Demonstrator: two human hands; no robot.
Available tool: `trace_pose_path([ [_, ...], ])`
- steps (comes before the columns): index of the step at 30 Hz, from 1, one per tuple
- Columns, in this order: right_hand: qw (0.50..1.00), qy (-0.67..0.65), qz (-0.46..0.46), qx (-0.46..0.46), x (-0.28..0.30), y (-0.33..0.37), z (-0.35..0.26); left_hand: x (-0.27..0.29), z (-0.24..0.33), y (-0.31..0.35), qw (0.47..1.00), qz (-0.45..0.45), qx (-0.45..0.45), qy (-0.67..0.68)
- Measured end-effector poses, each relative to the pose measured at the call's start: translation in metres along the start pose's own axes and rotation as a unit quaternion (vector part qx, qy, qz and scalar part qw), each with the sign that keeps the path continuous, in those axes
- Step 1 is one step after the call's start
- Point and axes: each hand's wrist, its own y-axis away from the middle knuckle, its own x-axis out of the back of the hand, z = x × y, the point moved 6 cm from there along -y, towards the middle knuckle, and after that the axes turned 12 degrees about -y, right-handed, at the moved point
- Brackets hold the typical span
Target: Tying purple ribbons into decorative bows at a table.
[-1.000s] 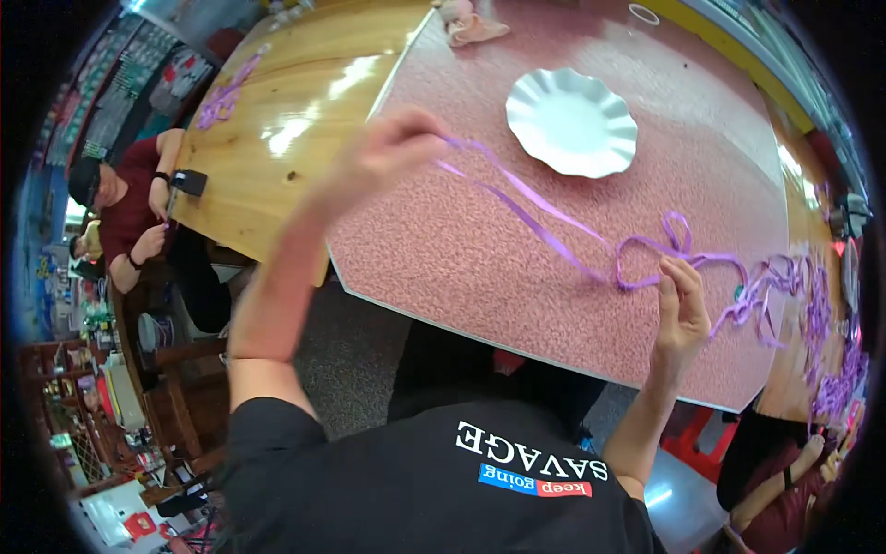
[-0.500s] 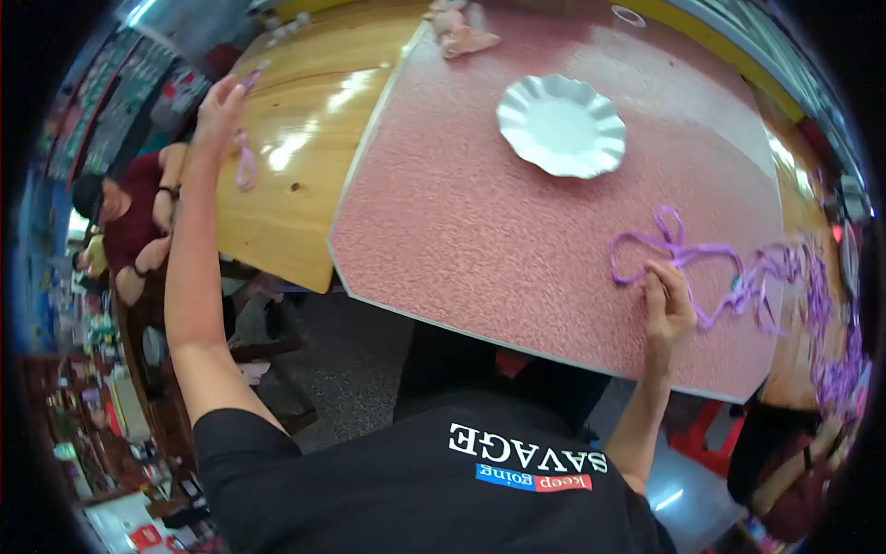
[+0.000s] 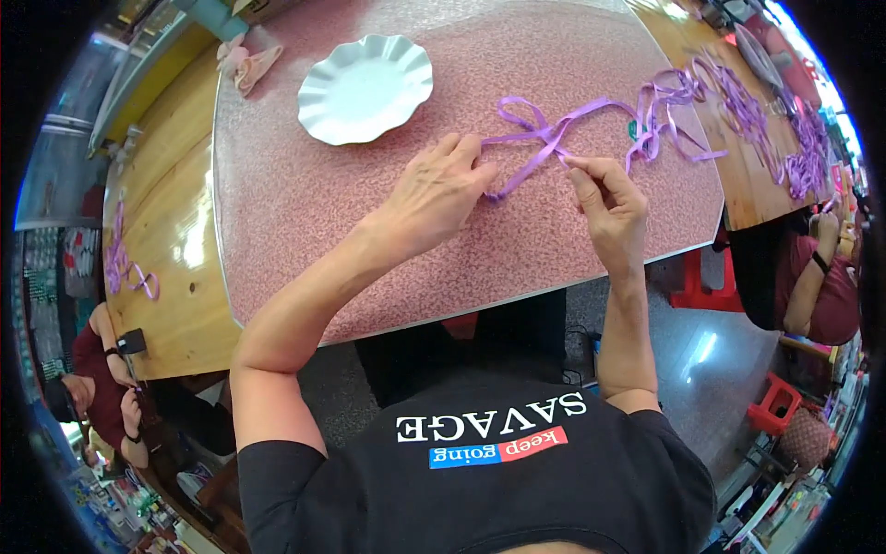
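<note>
A length of purple ribbon (image 3: 554, 134) lies loosely looped on the pink speckled tabletop in front of me. My left hand (image 3: 438, 189) is closed on the left part of the ribbon, its fingertips partly hidden from above. To its right, my right hand (image 3: 609, 203) pinches the ribbon between thumb and forefinger, close to where the strands cross. Among the strands beyond my right hand sits a small green thing (image 3: 633, 129), too small to name.
A white scalloped plate (image 3: 365, 90) stands beyond my left hand. Another purple ribbon bundle (image 3: 118, 258) lies on the wooden table at left. More purple ribbon (image 3: 808, 152) heaps at far right. Seated people flank both sides; a red stool (image 3: 709, 282) stands at right.
My left hand has come from the far left over the wooden table to the ribbon, leaving a purple bundle behind there. My right hand still pinches the ribbon. The view has turned right.
</note>
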Motion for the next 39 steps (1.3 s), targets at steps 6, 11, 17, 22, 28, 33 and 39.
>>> trace_pose_path([
  [6, 0.993, 0.039, -0.087, 0.072, -0.03, 0.01, -0.029, 0.021, 0.008, 0.0, 0.947, -0.053, 0.047, 0.315],
  [11, 0.968, 0.012, -0.245, 0.054, -0.063, 0.01, -0.028, 0.025, -0.011, 0.025, 0.821, -0.055, 0.133, 0.552],
  [17, 0.989, -0.007, -0.146, -0.008, -0.014, -0.016, -0.034, 0.037, -0.065, 0.065, 0.867, -0.105, 0.194, 0.446],
  [22, 0.985, 0.12, -0.107, 0.063, 0.021, -0.034, -0.045, 0.037, -0.084, 0.084, 0.852, -0.12, 0.256, 0.44],
  [28, 0.849, 0.498, -0.043, 0.172, -0.005, -0.036, -0.051, 0.039, -0.072, 0.079, 0.862, -0.131, 0.266, 0.411],
  [33, 0.948, 0.121, -0.237, 0.174, -0.103, -0.01, -0.059, 0.037, -0.04, 0.031, 0.888, -0.06, 0.142, 0.433],
  [39, 0.971, 0.082, -0.22, 0.046, -0.097, -0.027, -0.029, 0.038, -0.077, 0.025, 0.885, -0.165, 0.146, 0.409],
])
